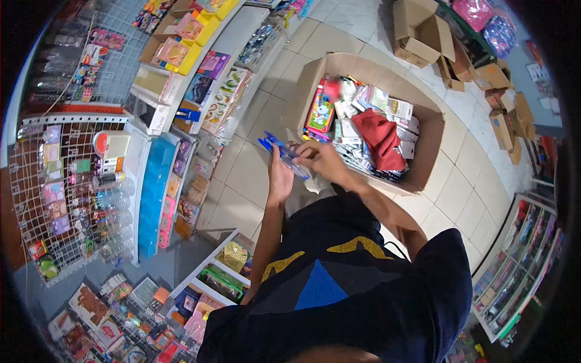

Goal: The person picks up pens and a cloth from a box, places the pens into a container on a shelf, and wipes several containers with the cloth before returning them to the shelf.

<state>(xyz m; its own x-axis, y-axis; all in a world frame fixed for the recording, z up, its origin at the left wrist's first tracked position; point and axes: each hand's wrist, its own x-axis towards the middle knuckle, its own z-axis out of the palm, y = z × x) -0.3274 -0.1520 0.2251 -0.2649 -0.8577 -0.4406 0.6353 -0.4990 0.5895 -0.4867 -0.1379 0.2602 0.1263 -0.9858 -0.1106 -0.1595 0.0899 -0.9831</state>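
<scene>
My left hand [280, 176] is wrapped round a bundle of blue-capped pens [284, 155] in front of my body. From the right, my right hand [320, 158] reaches over with bent fingers and touches the side of the same bundle. What its fingertips pinch is too small to make out. Just beyond my hands stands a large open cardboard box [433, 142] on the floor. Inside it lie many small packages, a dark red cloth [380, 139] and a colourful panda-printed pack [321, 111].
Shelves with blue trays [154, 193] and yellow bins [209, 30] run along the left. Empty cardboard boxes [423, 36] stand at the upper right. A glass display case [514, 266] is at the lower right. Goods fill the low shelves at lower left.
</scene>
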